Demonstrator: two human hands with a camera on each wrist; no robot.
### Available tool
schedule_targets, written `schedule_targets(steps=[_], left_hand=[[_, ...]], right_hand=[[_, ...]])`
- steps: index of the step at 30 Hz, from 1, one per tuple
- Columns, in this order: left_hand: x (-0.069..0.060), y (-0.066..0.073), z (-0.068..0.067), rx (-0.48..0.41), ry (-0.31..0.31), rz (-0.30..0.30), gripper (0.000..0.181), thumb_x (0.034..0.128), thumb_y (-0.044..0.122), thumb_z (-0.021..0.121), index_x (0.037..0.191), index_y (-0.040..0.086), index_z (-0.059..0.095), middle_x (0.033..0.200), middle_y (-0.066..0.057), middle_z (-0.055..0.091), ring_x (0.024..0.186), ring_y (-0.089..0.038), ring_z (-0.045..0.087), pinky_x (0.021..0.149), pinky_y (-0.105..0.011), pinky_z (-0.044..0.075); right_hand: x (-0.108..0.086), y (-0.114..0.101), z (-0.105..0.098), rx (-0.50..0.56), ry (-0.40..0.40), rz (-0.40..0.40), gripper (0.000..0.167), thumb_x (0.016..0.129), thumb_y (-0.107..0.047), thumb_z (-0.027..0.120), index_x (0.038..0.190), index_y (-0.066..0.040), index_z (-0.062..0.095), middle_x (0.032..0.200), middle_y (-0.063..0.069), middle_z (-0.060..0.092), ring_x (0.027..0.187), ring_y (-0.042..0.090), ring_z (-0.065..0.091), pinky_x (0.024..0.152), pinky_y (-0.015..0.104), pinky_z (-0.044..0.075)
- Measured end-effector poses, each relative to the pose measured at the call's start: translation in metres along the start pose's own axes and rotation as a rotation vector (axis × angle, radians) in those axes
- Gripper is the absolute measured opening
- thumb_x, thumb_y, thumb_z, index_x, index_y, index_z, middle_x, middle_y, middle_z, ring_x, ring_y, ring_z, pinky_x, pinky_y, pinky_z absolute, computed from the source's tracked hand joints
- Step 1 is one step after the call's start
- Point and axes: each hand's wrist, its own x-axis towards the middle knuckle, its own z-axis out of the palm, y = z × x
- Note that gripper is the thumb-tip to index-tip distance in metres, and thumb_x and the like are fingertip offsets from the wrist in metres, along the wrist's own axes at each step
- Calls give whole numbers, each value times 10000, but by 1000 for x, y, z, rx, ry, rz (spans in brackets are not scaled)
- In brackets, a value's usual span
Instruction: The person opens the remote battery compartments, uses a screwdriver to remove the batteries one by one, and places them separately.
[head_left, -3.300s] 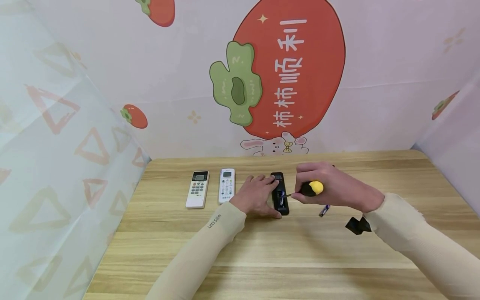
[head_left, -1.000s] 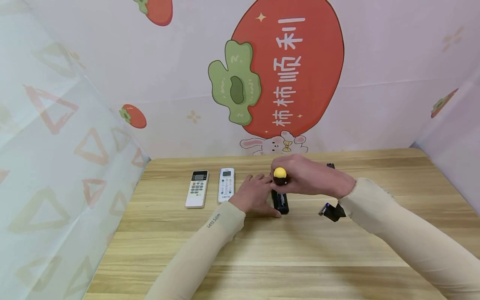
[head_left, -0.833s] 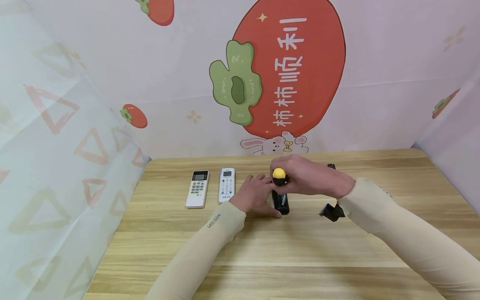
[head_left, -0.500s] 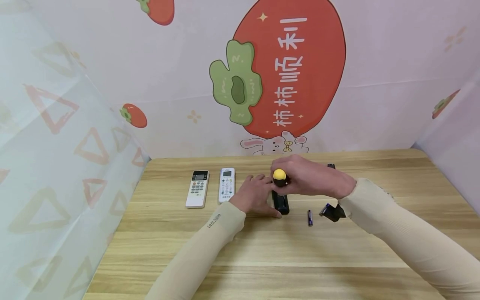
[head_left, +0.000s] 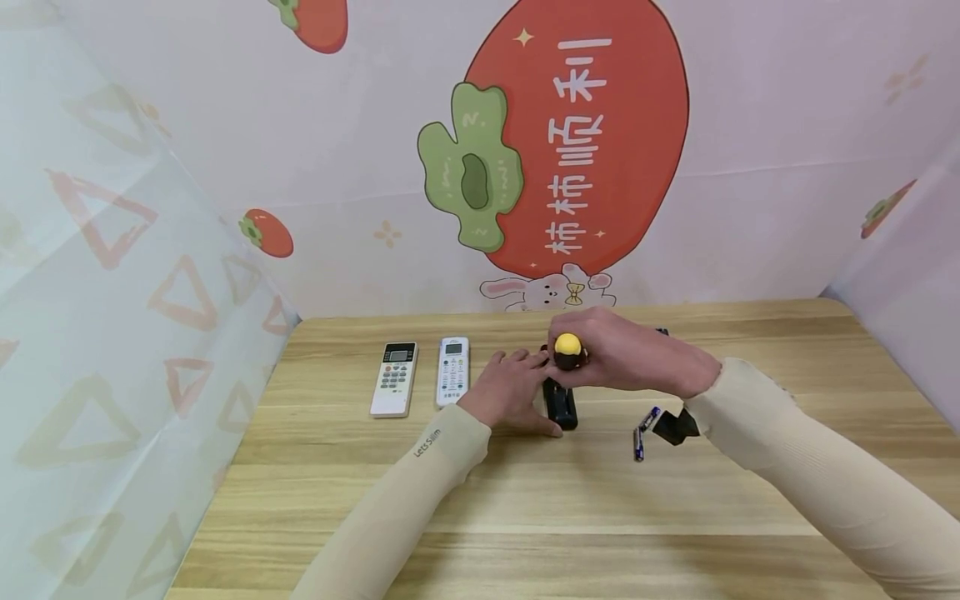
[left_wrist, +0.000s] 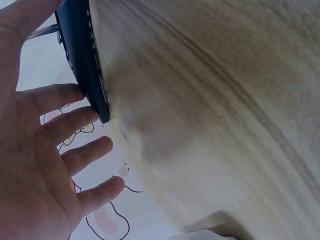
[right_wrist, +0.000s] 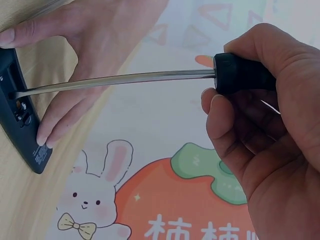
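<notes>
A black remote control (head_left: 560, 414) lies back up, its battery compartment uncovered. My left hand (head_left: 507, 389) rests on it with spread, fairly straight fingers. The left wrist view shows two fingertips touching the edge of the remote (left_wrist: 82, 60). My right hand (head_left: 618, 350) grips a yellow-and-black screwdriver (head_left: 568, 348) by its handle, held above the remote. In the right wrist view the metal shaft of the screwdriver (right_wrist: 130, 80) reaches down, its tip at the compartment of the remote (right_wrist: 35, 150). Two small batteries (head_left: 638, 444) lie end to end to the right of the remote.
Two white remote controls (head_left: 393, 379) (head_left: 453, 371) lie to the left on the wooden table (head_left: 525, 517). A black angular piece (head_left: 677, 427) sits by the right cuff. Behind the right wrist a small dark item (head_left: 662, 332) is mostly hidden. A patterned wall cloth borders the table.
A battery has come out of the black remote and rolled rightward to the other one on the table. My right hand moved left and its screwdriver turned more upright; my left hand stayed put.
</notes>
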Motion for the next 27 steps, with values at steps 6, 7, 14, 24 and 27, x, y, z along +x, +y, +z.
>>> schedule_targets(steps=[6, 7, 14, 24, 27], left_hand=[[-1, 1, 0, 9, -7, -4, 1046, 745, 802, 681, 1591, 275, 362, 1642, 39, 309, 1494, -257, 298, 1193, -549, 237], [-1, 0, 0, 13, -8, -4, 1051, 747, 804, 676, 1592, 264, 360, 1643, 36, 307, 1496, -257, 295, 1194, -548, 235], [-1, -1, 1, 0, 5, 3, 1063, 744, 791, 694, 1588, 231, 372, 1640, 10, 318, 1491, -273, 303, 1183, -550, 256], [1, -1, 4, 18, 9, 0, 1058, 739, 786, 698, 1582, 229, 386, 1640, 10, 316, 1490, -269, 306, 1188, -537, 253], [1, -1, 4, 23, 11, -1, 1055, 740, 784, 699, 1582, 229, 387, 1640, 12, 317, 1492, -266, 303, 1191, -534, 250]], right_hand=[[-9, 1, -3, 9, 44, 12, 188, 883, -122, 791, 855, -219, 633, 840, -160, 589, 782, 30, 594, 716, 250, 554], [-10, 2, -3, 13, 57, 9, 197, 881, -119, 794, 852, -224, 630, 833, -162, 584, 771, 32, 586, 696, 248, 547], [-23, 9, -11, 43, 160, -17, 266, 848, -63, 812, 868, -243, 617, 819, -175, 608, 726, 59, 587, 643, 254, 532], [-44, 18, -39, 11, 214, 96, 265, 842, -8, 794, 813, -196, 609, 730, -116, 591, 616, 69, 570, 588, 256, 509], [-50, 21, -45, 4, 178, 182, 244, 858, -29, 774, 774, -163, 588, 666, -98, 574, 536, 65, 557, 548, 264, 498]])
